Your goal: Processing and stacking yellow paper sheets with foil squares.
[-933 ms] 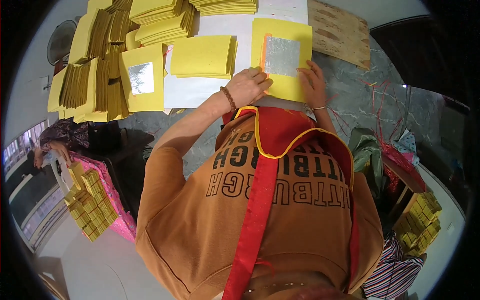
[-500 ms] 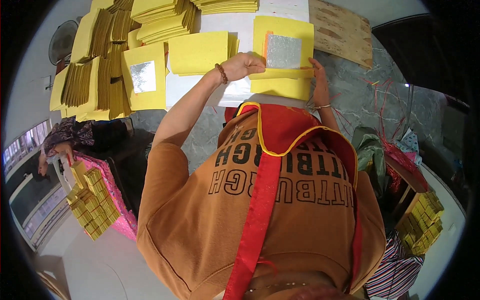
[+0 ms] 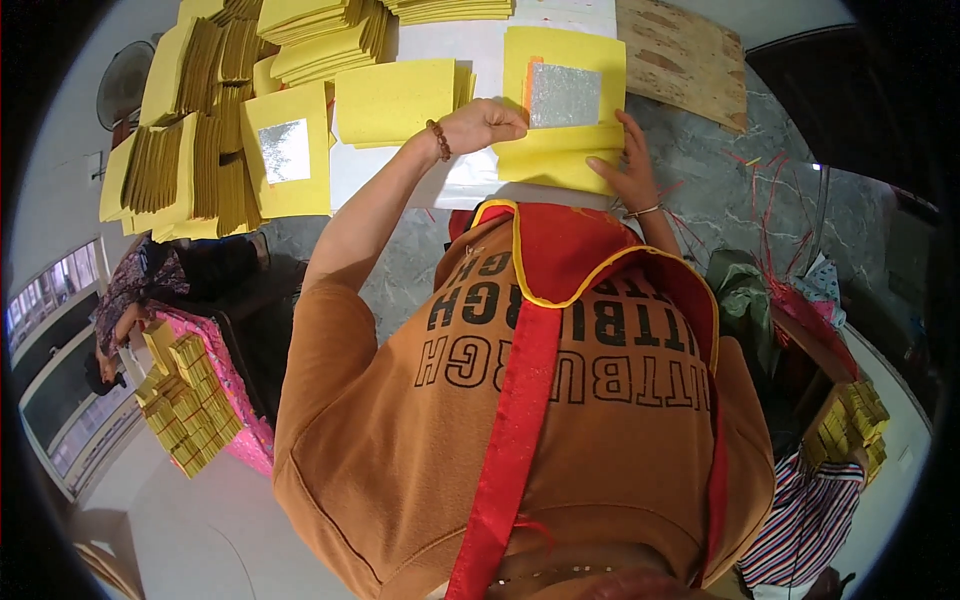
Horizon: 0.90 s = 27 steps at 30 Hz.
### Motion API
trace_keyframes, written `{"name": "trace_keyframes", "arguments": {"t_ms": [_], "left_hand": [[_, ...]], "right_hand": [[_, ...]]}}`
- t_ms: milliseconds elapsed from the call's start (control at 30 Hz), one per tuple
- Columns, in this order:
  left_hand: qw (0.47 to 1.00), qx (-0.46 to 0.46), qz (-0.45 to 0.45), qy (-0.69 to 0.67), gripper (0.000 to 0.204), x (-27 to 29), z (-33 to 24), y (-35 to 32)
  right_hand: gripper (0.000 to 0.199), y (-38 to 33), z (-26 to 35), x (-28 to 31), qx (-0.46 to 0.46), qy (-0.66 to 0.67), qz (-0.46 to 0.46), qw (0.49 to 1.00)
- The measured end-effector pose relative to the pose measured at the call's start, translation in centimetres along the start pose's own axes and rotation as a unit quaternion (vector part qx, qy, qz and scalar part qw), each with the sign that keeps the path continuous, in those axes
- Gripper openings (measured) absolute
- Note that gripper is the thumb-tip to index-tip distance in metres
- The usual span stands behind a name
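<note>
Where hands (image 3: 560, 150) meet, silver-patched yellow sheet (image 3: 565, 100).

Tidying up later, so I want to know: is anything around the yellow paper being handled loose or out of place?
Thin red strings lie scattered over the grey marble table, right of the right hand. The yellow sheets under the hands lie squarely stacked.

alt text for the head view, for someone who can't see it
Seen from above, a person's left hand and right hand press on a yellow paper sheet with a silver foil square on a marble table. More stacks of yellow paper lie at the left.
</note>
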State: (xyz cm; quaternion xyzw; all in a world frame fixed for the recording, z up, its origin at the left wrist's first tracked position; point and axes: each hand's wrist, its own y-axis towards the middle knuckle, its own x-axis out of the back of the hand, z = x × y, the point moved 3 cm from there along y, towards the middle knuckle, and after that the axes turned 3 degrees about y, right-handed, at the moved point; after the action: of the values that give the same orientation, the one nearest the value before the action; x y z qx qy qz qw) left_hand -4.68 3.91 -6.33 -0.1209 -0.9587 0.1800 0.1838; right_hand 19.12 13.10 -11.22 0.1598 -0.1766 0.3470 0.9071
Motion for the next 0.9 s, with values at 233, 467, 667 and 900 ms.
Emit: {"name": "trace_keyframes", "arguments": {"t_ms": [233,467,667,900], "left_hand": [[1.0,0.014,0.006,0.006,0.025,-0.4,-0.4,-0.3],[0.906,-0.224,-0.054,0.354,0.05,-4.2,-4.8,-2.6],[0.86,-0.232,-0.098,0.444,0.055,-4.8,-3.1,-2.6],[0.835,-0.219,-0.092,0.496,0.062,-5.0,-2.6,-2.7]], "right_hand": [[0.038,-0.1,-0.2,0.0,0.003,0.034,-0.021,0.999],[0.03,0.0,-0.2,0.2,-0.014,0.052,-0.046,0.997],[0.037,1.0,0.5,0.7,-0.036,0.004,-0.025,0.999],[0.038,0.8,0.3,0.5,-0.039,0.02,-0.023,0.999]]}}
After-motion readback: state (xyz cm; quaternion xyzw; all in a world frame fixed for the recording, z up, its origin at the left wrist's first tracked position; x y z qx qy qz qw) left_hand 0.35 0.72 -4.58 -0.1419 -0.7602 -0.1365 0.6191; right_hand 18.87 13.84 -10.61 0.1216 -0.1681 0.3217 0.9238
